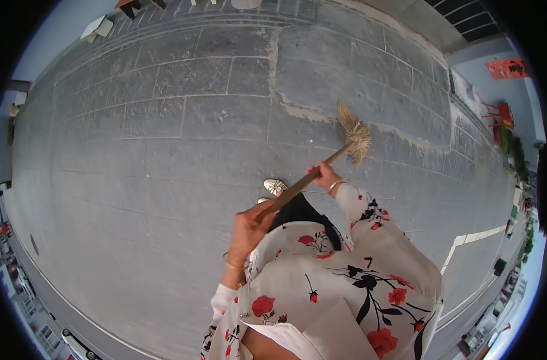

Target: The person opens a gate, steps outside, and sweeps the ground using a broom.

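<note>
A mop (pixel 303 182) with a brown wooden handle and a beige string head slants up to the right across the view. My left hand (pixel 248 230) is wrapped round the handle's upper end, close to my body. Further down the handle, nearer the mop head, my right hand (pixel 325 175) grips it with closed fingers. The mop head (pixel 356 135) rests on the grey stone paving (pixel 225 114), spread out, beside a pale worn seam between slabs.
My white shoes (pixel 275 186) show just past the handle. A red chair (pixel 503 115) and green plants (pixel 513 157) stand at the right edge. A step with furniture legs lies at the top. A white car (pixel 78 345) is at the lower left.
</note>
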Available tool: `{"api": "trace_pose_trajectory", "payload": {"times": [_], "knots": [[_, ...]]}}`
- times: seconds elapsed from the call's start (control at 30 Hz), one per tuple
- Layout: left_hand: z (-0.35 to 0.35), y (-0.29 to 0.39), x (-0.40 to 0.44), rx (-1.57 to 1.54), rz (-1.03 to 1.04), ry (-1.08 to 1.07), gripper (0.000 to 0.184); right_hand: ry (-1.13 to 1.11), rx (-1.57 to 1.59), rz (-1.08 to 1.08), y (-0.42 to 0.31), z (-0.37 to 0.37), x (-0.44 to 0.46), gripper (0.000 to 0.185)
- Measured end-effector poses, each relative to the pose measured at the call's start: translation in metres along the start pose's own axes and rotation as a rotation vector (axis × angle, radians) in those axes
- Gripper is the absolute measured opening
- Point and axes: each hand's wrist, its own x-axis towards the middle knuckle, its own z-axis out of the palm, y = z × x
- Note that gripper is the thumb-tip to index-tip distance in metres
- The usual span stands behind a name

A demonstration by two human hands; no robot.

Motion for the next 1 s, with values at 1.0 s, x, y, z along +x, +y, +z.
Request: {"api": "trace_pose_trajectory", "payload": {"times": [1.0], "knots": [[-0.076, 0.001, -0.088, -0.280, -0.445, 0.716, 0.019, -0.181, -0.642, 0.284, 0.130, 0.182, 0.000, 0.010]]}}
